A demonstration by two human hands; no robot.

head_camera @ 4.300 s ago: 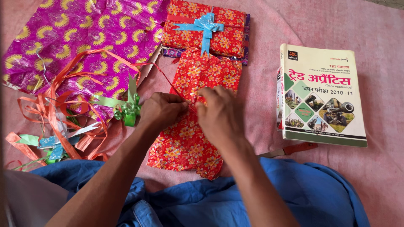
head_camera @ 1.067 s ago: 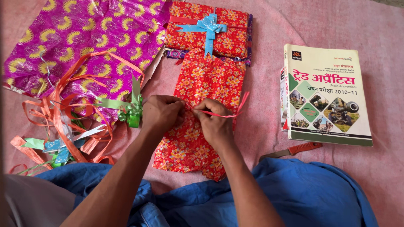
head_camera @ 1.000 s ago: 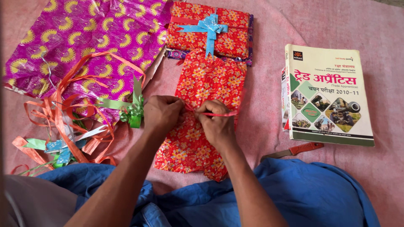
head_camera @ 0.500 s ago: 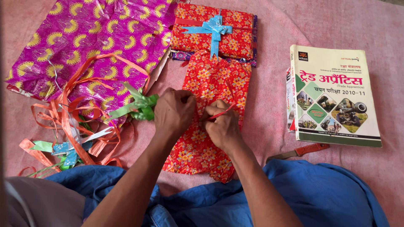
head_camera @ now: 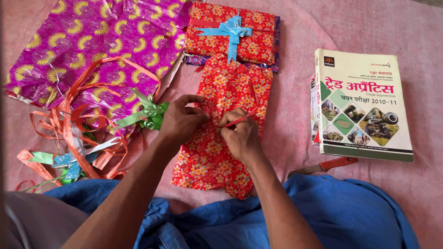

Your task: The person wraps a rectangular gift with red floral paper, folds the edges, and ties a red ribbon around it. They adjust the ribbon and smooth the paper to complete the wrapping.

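Parcel [head_camera: 217, 115] in red floral paper, crinkled.

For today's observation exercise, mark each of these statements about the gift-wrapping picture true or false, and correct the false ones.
1. Both hands work a thin red ribbon over the red floral parcel. True.
2. The finished parcel at the top carries a green bow. False: its bow is light blue.
3. A thick book lies to the right of the parcels. True.
4. The orange-handled knife is in the right hand. False: it lies on the pink cloth below the book.
5. A green bow lies beside the left hand. True.
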